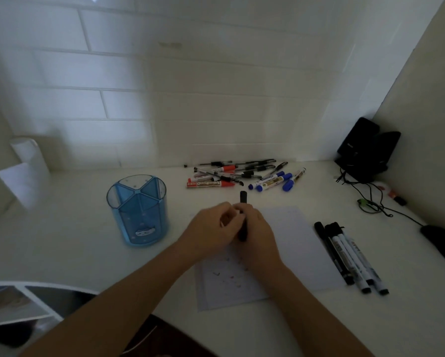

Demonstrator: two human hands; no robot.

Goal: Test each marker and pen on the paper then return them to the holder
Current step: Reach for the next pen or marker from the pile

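White desk (pixel 69 243) set into a corner, with a white tiled wall (pixel 190 94) behind and a plain side panel (pixel 427 124) on my right.

Centre: my left hand (pixel 211 230) and right hand (pixel 258 229) meet over the paper (pixel 293 248). The fingers of both curl round one black marker (pixel 243 199), whose far end stands out beyond the knuckles. Small coloured test marks show on the sheet's near left part.

Left: the blue holder (pixel 137 210) stands upright with its compartments open to view. A small white figure is on its front; I can read no lettering there. A strip of bare desk separates it from the paper.

Rear: a pile of pens and markers (pixel 242 171) lies against the wall. It includes red markers (pixel 211 183) and blue-capped markers (pixel 273 181). Their barrels carry print, upside down from here and too blurred to read.

Right: four black-capped markers (pixel 350 256) lie side by side just beside the paper's right edge. Their labels are illegible.

Far right: a black speaker (pixel 365 148), trailing cables (pixel 371 202) and a dark mouse (pixel 440 243) fill the corner by the panel.

Near left: the desk's edge (pixel 61 286) curves in towards me.
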